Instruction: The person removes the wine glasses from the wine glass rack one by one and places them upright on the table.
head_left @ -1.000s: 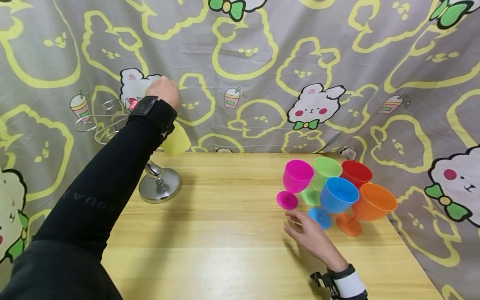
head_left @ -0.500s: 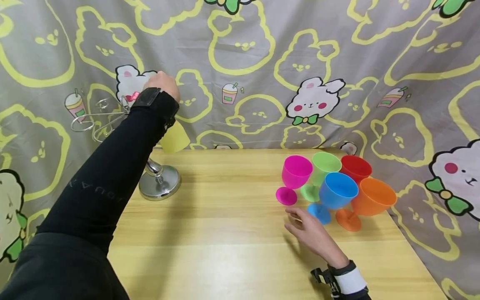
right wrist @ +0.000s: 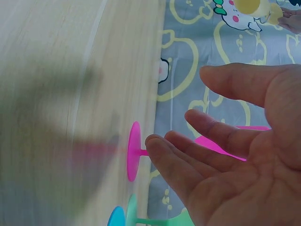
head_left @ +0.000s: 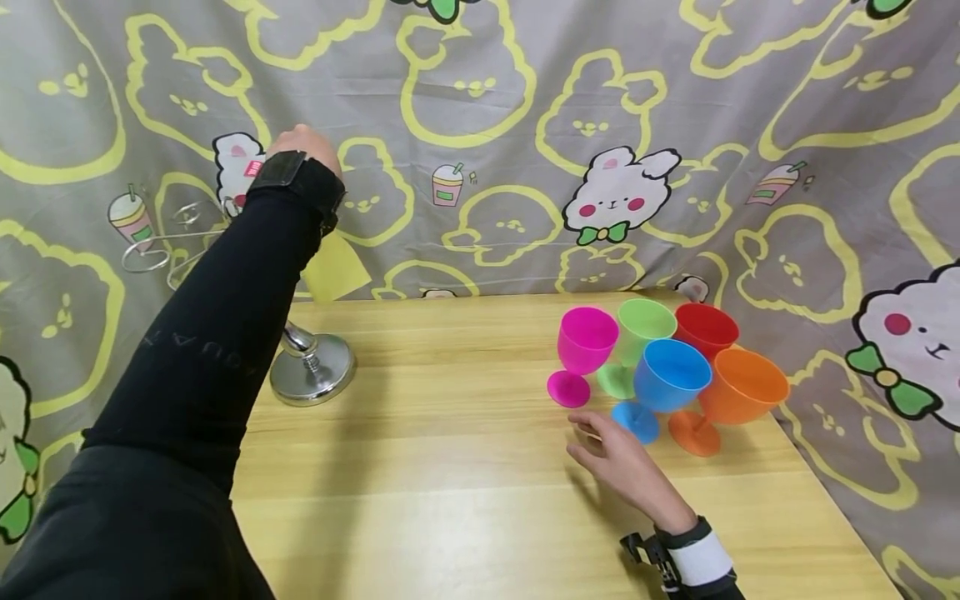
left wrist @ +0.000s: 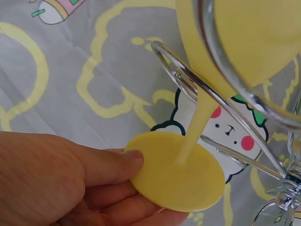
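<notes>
My left hand [head_left: 303,150] is raised at the back left and pinches the round foot of a yellow goblet [left wrist: 181,183] between thumb and fingers. The goblet is upside down, its yellow bowl [head_left: 336,268] below my wrist. In the left wrist view its stem passes between the wires of a chrome rack [left wrist: 235,122]; whether the wires carry its weight I cannot tell. My right hand [head_left: 630,471] hovers over the table, fingers loosely bent and holding nothing. It is nearest to a magenta goblet [head_left: 587,340] and a blue goblet [head_left: 671,377], apart from both as far as I can see.
A green goblet [head_left: 645,325], a red goblet [head_left: 707,327] and an orange goblet [head_left: 746,387] stand upright at the right. The rack's round base [head_left: 312,371] rests on the wooden table [head_left: 450,508] at the left. A patterned cloth [head_left: 510,125] hangs behind.
The head view has shifted slightly. My left hand has moved a little up and left in it, still pinching the yellow goblet's foot. My right hand has hardly moved.
</notes>
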The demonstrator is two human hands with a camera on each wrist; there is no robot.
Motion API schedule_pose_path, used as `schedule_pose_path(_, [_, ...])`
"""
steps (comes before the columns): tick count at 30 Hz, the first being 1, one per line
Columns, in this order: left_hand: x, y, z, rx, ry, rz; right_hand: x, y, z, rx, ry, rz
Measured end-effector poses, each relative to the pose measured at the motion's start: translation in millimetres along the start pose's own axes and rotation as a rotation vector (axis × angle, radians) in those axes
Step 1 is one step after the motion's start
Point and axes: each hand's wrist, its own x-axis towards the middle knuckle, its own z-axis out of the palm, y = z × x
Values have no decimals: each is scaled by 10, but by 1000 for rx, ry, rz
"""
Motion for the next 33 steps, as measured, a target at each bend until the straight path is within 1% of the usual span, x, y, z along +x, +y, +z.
schedule_pose_path(1, [4,-5,-2,30,-5,17,-1,4,-2,2,0,2])
schedule_pose_path(3, [19,-12,-5,52,-7,22,-1,14,-9,-2,1,8])
schedule_pose_path(6, [36,-65,5,47,14,21,7,20,-4,-8,2,13])
schedule_pose_path(7, [46,-81,6,64,16,26,10,23,-2,-8,1,17])
schedule_pose_path(12, [131,-144,28,72,45,45,27,37,10,11,-4,32])
schedule_pose_path(14, [184,-138,49,63,70,56,35,42,15,19,-3,35])
schedule_pose_path(17, [279,-84,88,61,94,71,47,47,25,25,1,30])
schedule_pose_path(20, [345,-26,127,90,98,115,48,41,33,23,1,15])
schedule_pose_path(22, [355,18,131,102,112,153,47,30,37,20,-1,6])
schedule_pose_path(26, [324,119,109,62,178,246,50,8,36,12,2,4])
schedule_pose_path(28, [292,172,93,30,195,288,51,-6,35,10,1,7])
schedule_pose_path(31, [248,237,82,-49,170,322,50,-24,35,11,-4,7])
schedule_pose_path(33, [219,272,85,-133,118,320,47,-36,37,12,-6,6])
